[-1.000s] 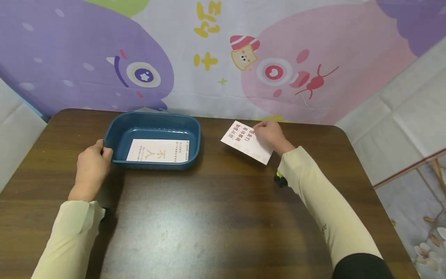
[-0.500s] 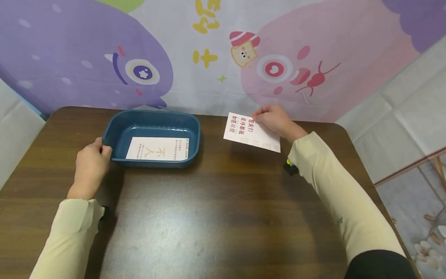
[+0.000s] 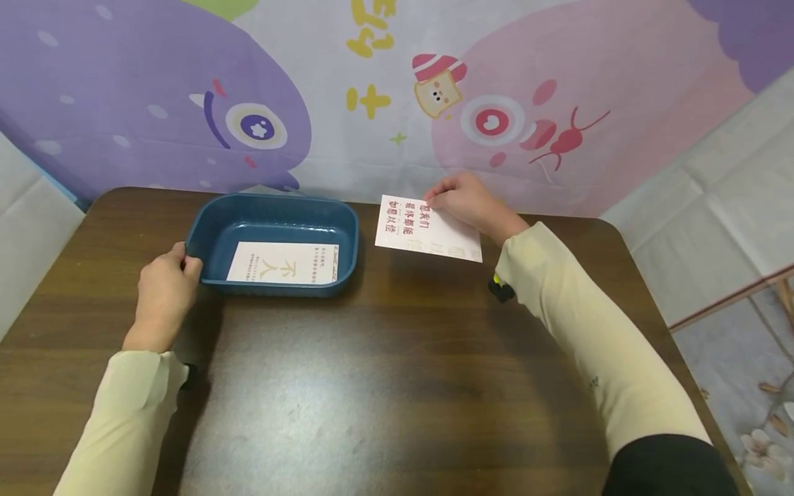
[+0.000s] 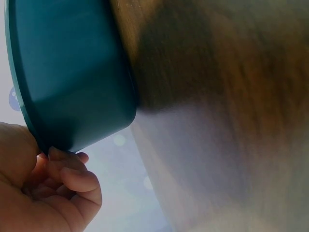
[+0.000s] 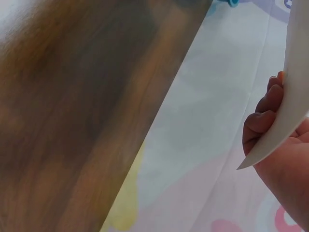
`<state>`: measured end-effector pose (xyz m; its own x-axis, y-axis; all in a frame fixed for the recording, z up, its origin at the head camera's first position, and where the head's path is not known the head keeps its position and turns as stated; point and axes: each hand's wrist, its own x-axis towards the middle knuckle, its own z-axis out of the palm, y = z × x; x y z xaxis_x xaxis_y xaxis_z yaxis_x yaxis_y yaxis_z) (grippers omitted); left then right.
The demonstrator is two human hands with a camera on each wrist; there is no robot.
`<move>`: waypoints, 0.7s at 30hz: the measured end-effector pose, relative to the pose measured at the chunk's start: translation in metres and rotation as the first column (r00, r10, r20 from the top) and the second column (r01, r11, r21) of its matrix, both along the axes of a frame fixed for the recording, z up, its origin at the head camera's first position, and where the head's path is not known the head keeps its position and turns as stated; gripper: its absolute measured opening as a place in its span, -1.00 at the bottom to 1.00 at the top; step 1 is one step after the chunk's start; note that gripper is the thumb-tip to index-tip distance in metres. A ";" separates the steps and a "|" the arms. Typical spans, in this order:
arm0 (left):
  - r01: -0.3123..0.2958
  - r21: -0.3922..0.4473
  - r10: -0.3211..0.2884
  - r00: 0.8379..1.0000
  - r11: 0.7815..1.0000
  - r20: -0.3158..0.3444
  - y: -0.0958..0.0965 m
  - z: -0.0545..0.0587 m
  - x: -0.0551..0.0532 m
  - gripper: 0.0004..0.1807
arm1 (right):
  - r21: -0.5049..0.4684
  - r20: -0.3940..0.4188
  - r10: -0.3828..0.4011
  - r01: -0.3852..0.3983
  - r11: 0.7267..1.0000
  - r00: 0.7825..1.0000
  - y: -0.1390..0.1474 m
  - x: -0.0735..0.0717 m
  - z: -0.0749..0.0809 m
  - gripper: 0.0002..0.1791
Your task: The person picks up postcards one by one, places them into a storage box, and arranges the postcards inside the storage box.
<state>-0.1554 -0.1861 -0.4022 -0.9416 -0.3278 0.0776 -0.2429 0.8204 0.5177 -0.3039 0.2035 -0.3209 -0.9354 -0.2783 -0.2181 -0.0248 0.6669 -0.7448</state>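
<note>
- Your right hand [image 3: 466, 202], pinching the white card [image 3: 428, 229], has carried it left toward the blue tray [image 3: 273, 210] since a second ago.
- Your left hand [image 3: 164, 289] still grips the tray's left rim.
- Dark wooden table [image 3: 384, 386] below, cartoon backdrop [image 3: 372, 96] across the upper frame.

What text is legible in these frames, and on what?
White card held in the right hand: red Chinese characters in three columns, too blurred to quote surely.
White card lying in the blue plastic tray: one large pale character, roughly "不" over "人"; small print unreadable.
Cartoon fabric backdrop: yellow glyphs, cut off, unreadable.
</note>
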 end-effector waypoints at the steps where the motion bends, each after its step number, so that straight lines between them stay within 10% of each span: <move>1: -0.001 0.001 0.001 1.000 1.000 0.004 0.000 0.000 0.000 -0.75 | -0.005 -0.007 0.008 -0.008 1.000 1.000 -0.002 0.000 0.000 -0.75; 21: 0.003 -0.002 -0.003 1.000 1.000 -0.026 -0.001 -0.002 0.000 -0.80 | -0.029 0.009 0.035 -0.035 0.999 0.999 -0.042 -0.001 0.003 -0.76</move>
<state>-0.1556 -0.1872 -0.4040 -0.9403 -0.3244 0.1026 -0.2266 0.8222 0.5222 -0.3045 0.1610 -0.3182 -0.9230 -0.3170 -0.2180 -0.0409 0.6442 -0.7638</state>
